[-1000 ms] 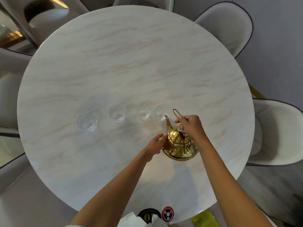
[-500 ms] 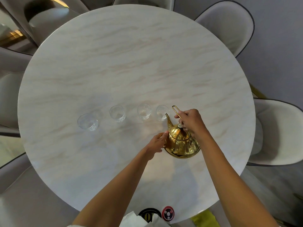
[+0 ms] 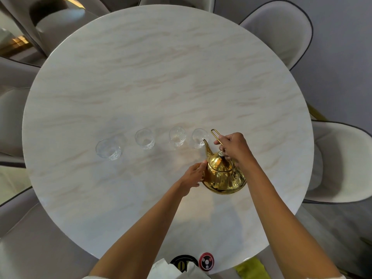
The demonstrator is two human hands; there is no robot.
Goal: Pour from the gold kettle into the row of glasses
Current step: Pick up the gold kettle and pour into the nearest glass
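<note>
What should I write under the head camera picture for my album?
Two hands tip a gold kettle, spout at the rightmost glass of four on a round marble table.

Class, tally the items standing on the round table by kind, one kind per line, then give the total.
Clear glasses: 4
Gold kettles: 1
Total: 5

Four glasses (image 3: pixel 145 138) stand in a row, the nearest just beyond the right fingers (image 3: pixel 220 142). One kettle (image 3: pixel 222 175) sits between both hands' fingers. Two round discs (image 3: pixel 206 261) lie well behind them. Five chairs (image 3: pixel 281 29) ring one table (image 3: pixel 141 77).
</note>
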